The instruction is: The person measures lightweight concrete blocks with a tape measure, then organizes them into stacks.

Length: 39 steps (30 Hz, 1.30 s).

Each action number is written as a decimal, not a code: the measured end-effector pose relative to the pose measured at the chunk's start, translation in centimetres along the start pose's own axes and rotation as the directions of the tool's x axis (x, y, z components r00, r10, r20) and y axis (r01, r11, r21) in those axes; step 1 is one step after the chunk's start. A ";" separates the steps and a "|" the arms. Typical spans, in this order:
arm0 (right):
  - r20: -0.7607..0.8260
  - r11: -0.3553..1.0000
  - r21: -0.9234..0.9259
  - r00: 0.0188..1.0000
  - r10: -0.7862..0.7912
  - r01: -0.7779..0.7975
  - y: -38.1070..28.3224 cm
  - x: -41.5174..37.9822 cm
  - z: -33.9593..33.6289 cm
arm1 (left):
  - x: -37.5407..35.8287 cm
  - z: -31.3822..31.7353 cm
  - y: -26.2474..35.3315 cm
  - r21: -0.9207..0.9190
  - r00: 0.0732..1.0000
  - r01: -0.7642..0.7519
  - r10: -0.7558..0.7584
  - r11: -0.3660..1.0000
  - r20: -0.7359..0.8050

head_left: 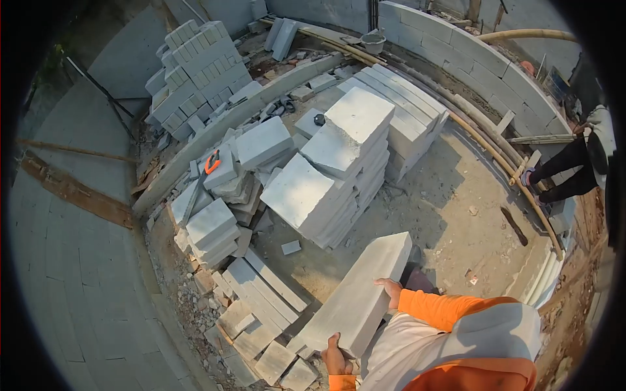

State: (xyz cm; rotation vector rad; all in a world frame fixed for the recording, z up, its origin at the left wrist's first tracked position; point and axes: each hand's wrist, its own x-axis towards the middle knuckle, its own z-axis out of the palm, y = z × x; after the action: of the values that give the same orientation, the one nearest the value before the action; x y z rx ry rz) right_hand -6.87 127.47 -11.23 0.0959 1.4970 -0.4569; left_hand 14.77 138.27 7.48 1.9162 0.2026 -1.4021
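A long, pale grey lightweight concrete block (pixel 355 287) is held in front of my body, slanting across the view. My left hand (pixel 336 356) grips its lower end, thumb up against the edge and the other fingers partly hidden. Farther along, my right hand (pixel 389 291) is closed over the near long edge, some of its fingers out of sight behind the block. Beneath the block's lower end lie broken block pieces (pixel 274 362). Narrow block strips (pixel 261 293) lie side by side just left of it.
Stacked blocks (pixel 300 192) stand ahead, with more block rows (pixel 391 104) behind. Pliers with orange handles (pixel 212 161) rest on a smaller pile. A larger stack (pixel 199 72) stands beyond a low wall (pixel 228 124). Bamboo poles (pixel 482 143) border the right, near another person (pixel 580 163).
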 end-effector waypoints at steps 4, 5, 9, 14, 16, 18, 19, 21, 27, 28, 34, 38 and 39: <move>0.090 0.943 0.329 0.996 0.025 -0.053 -7.8 -6.1 -7.2 | 0.9 9.0 -0.9 -0.030 0.976 -0.119 0.122 0.992 0.178; 0.065 0.927 0.375 0.998 -0.024 -0.002 -9.3 -6.0 -9.4 | 0.6 11.8 -1.0 -0.076 0.954 -0.160 0.174 0.984 0.245; 0.013 0.842 0.523 0.987 -0.162 0.131 -16.0 -4.6 -19.5 | -4.1 24.8 0.0 0.038 0.916 -0.145 0.120 0.989 0.382; -0.059 0.670 0.733 0.992 -0.109 0.117 -20.9 -3.3 -30.8 | -3.9 37.7 -2.9 0.257 0.900 -0.227 0.102 0.939 0.425; -0.202 0.657 0.727 0.977 -0.074 0.200 -22.2 -3.4 -34.2 | -5.7 42.4 -2.7 0.321 0.873 -0.214 0.033 0.923 0.487; -0.299 0.646 0.718 0.953 -0.051 0.259 -23.7 -4.1 -37.2 | -7.0 45.9 -2.7 0.363 0.841 -0.171 -0.056 0.916 0.538; -0.324 0.637 0.718 0.945 -0.051 0.280 -24.7 -5.1 -38.2 | -7.2 47.5 -2.8 0.382 0.829 -0.149 -0.095 0.912 0.551; -0.346 0.603 0.726 0.933 -0.094 0.330 -27.1 -6.6 -40.0 | -10.3 51.2 -2.5 0.304 0.770 -0.181 -0.058 0.935 0.635; -0.378 0.555 0.727 0.910 -0.169 0.404 -33.9 -6.1 -45.6 | -9.9 59.9 -3.0 0.384 0.733 -0.077 -0.209 0.920 0.648; -0.406 0.573 0.706 0.901 -0.154 0.416 -35.4 -5.8 -46.3 | -10.1 61.5 -2.8 0.390 0.730 -0.055 -0.230 0.919 0.644; -0.416 0.610 0.647 0.882 -0.222 0.458 -47.9 -2.0 -50.7 | -6.7 72.1 -3.0 0.339 0.698 -0.046 -0.212 0.940 0.684; -0.514 0.686 0.484 0.811 -0.279 0.543 -56.5 -2.7 -52.3 | -8.5 80.4 1.6 0.342 0.643 0.211 -0.394 0.916 0.657; -0.506 0.694 0.466 0.809 -0.300 0.549 -61.6 -2.0 -52.0 | -8.6 82.3 1.3 0.256 0.731 0.098 -0.244 0.962 0.637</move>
State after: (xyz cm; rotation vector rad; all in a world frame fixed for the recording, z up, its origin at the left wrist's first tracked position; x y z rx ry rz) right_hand -77.14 89.40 -0.56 0.3512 1.7217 -1.3753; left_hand -50.30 87.20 5.06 1.4423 -0.1242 -2.2210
